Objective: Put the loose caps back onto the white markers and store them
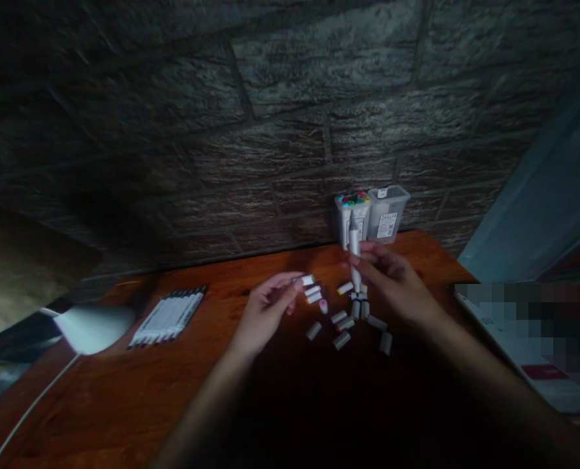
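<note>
My right hand (385,270) is closed on a white marker (355,254), held nearly upright over the table with its tip bare at the top. Between the thumb and fingers of my left hand (270,303) is a small white marker cap (308,279). Loose marker caps lie scattered on the wood between and below my hands, among them a pink-ended cap (323,305), a yellow-ended cap (345,288) and several grey-looking ones (342,340) in shadow.
Uncapped markers (170,316) lie in a row at left, beside a white lamp (97,329) with a cord. Behind my right hand stand a clear bin of colourful markers (345,203) and another clear bin (392,212), near the stone wall (290,156). A pale flat object (504,345) sits at right.
</note>
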The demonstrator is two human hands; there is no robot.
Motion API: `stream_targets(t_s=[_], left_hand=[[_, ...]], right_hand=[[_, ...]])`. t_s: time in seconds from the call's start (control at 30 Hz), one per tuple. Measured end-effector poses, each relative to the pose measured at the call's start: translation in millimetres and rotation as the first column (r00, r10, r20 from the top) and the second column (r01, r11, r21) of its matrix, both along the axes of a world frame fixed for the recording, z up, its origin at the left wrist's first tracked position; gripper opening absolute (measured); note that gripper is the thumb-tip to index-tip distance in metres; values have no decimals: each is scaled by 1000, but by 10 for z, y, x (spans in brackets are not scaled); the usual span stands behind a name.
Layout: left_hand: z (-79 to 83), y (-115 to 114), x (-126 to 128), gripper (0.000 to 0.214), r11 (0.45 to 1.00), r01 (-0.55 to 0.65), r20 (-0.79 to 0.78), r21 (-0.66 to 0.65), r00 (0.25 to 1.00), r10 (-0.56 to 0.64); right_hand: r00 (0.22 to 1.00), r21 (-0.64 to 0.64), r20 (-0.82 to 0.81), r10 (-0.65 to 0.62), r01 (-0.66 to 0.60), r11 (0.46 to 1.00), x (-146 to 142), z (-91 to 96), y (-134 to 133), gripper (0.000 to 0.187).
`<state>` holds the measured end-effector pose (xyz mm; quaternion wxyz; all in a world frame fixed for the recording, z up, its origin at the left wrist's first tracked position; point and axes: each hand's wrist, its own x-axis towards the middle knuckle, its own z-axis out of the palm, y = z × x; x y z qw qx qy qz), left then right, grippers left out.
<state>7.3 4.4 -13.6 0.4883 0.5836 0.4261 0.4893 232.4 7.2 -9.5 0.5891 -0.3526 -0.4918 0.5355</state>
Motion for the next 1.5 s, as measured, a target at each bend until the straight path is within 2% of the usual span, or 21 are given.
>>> stream_targets(t_s=[0.07,0.13,0.23,0.37,0.6,0.8,0.87,0.93,1.03,1.23,1.5], left_hand=[[9,49,-68,28,999,-40,105,-20,994,42],[33,77,-107,27,998,-33,206,-60,978,45],[78,79,-113,28,995,3,295,-103,955,28],[93,55,-82,29,991,32,331,-134,944,14],[24,34,-74,28,996,82,202,-45,977,-71],[29,27,-76,26,997,81,174,1,981,-80],[42,18,-69,24,997,77,218,21,973,-80],[51,8,-69,23,996,78,236,42,968,-86],[51,-4,-84,21,993,93,193,78,975,-107],[64,-41,-84,23,986,140,133,93,979,-152],[44,-54,-79,25,991,92,118,97,988,-103]], right_hand=[[980,-24,93,178,-177,984,-5,14,-53,28],[916,-64,189,353,-347,936,-40,12,-110,26],[812,-111,310,495,-486,867,-89,3,-169,24],[771,-120,381,511,-507,854,-100,2,-185,23],[755,-94,406,516,-527,845,-102,15,-191,16],[708,-151,368,603,-594,790,-65,29,-201,27],[730,-144,337,594,-584,799,-66,28,-209,27],[768,-121,327,551,-545,830,-79,31,-220,27],[793,-114,343,503,-497,860,-104,43,-238,27],[766,-160,330,552,-531,832,-120,65,-270,27],[764,-144,327,556,-542,828,-128,62,-272,27]])
